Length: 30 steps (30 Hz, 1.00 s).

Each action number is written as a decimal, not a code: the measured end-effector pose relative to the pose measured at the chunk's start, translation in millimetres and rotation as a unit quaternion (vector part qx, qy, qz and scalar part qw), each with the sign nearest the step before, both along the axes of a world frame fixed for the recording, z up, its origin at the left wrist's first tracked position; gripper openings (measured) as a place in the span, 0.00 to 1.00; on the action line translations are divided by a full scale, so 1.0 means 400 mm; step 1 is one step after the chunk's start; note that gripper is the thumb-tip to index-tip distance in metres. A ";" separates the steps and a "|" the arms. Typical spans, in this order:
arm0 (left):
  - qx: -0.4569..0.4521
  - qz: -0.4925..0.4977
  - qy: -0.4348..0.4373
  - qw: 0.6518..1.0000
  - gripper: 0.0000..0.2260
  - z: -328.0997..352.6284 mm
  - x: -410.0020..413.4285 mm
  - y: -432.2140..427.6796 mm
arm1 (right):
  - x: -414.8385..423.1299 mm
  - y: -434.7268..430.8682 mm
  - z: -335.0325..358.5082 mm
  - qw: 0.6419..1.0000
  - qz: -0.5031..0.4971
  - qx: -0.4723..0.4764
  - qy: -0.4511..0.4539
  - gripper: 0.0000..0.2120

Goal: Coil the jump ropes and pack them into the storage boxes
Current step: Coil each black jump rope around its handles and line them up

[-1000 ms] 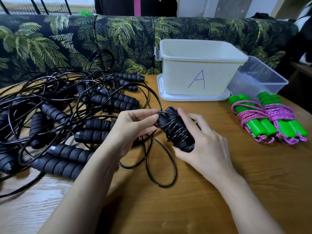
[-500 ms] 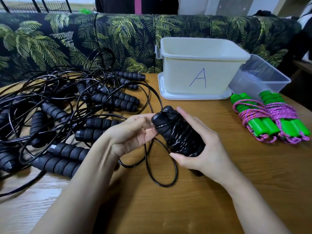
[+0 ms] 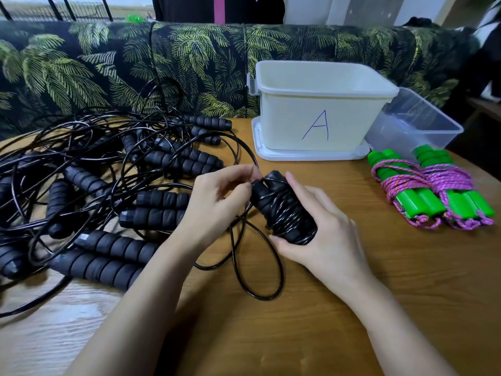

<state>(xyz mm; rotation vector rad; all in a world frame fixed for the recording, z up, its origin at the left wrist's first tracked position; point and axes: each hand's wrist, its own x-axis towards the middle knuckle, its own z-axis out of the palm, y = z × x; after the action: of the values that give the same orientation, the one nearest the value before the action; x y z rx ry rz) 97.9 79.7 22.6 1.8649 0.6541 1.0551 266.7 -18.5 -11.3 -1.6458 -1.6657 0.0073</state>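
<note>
- Wooden table (image 3: 379, 308): pale brown, visible grain, slight sheen; your arms cross its near edge and its left side runs out of frame.
- Sofa (image 3: 108, 63): behind the table, dark fabric printed with green palm fronds; its far right end is lost in shadow.
- Bundle (image 3: 284, 210): two black ribbed foam handles laid together and wound with thin glossy black cord (image 3: 271, 283). It is held just above the table centre, tilted, with its lower end buried in your palm.
- Right hand (image 3: 325, 240): clasps the bundle from behind and below, thumb under the lower end and one fingertip up by the top end. The other fingers are hidden behind the bundle.
- Left hand (image 3: 214, 202): pinches the cord at the bundle's top end between thumb and fingertips; the exact pinch point is blurred.
- Cord, loose part: hangs down from the bundle into a long oval loop lying on the table between your forearms.
- Pile (image 3: 95, 185): uncoiled black ropes on the table's left, with many ribbed foam handles under tangled loops of cord. You cannot tell which cord belongs to which handle, and the leftmost handles are cut off.
- Box A (image 3: 320, 104): cream opaque plastic, rectangular, rounded rim, a blue handwritten "A" on the front. It stands on a white lid (image 3: 311, 156) behind the bundle; its inside is hidden by the wall.
- Clear box (image 3: 414, 123): transparent plastic, just right of box A and partly behind it.
- Green ropes (image 3: 431, 191): two bundles side by side on the table's right, smooth green plastic handles wrapped in pink-purple braided cord.
</note>
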 end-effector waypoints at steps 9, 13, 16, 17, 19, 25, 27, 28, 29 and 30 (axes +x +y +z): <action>0.138 0.017 0.017 0.990 0.11 -0.023 0.000 -0.001 | -0.011 0.000 0.005 0.999 -0.019 -0.021 0.015 0.47; 0.138 0.047 0.027 0.989 0.08 -0.021 0.016 -0.007 | -0.010 -0.001 0.010 0.999 -0.037 -0.027 -0.021 0.48; -0.040 0.102 -0.020 0.994 0.15 -0.006 0.020 -0.001 | -0.033 0.001 0.018 0.997 -0.056 -0.019 -0.057 0.47; -0.114 0.075 -0.027 0.990 0.20 -0.003 0.013 0.005 | -0.042 0.003 0.021 0.995 -0.059 -0.025 -0.074 0.47; -0.206 0.002 -0.024 0.978 0.19 -0.005 -0.001 0.014 | -0.052 0.002 0.025 0.992 -0.051 -0.068 -0.098 0.50; -0.249 0.042 -0.082 0.964 0.10 -0.028 -0.002 0.032 | -0.038 -0.012 0.045 0.975 -0.056 -0.196 -0.084 0.54; -0.228 0.028 -0.057 0.971 0.14 -0.031 -0.002 0.030 | -0.039 -0.010 0.041 0.977 -0.068 -0.179 -0.096 0.45; -0.237 0.012 -0.045 0.970 0.16 -0.029 0.000 0.027 | -0.039 -0.009 0.039 0.978 -0.071 -0.170 -0.100 0.43; -0.250 -0.007 -0.032 0.968 0.19 -0.030 0.002 0.025 | -0.038 -0.007 0.040 0.978 -0.071 -0.163 -0.110 0.42; -0.260 -0.021 -0.019 0.965 0.21 -0.033 0.003 0.025 | -0.037 -0.006 0.040 0.976 -0.069 -0.161 -0.130 0.43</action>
<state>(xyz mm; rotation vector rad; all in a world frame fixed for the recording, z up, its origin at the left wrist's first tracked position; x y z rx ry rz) 99.1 89.7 9.5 1.3922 0.7772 0.7930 251.8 -21.0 4.6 -2.0778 -1.8120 -0.0071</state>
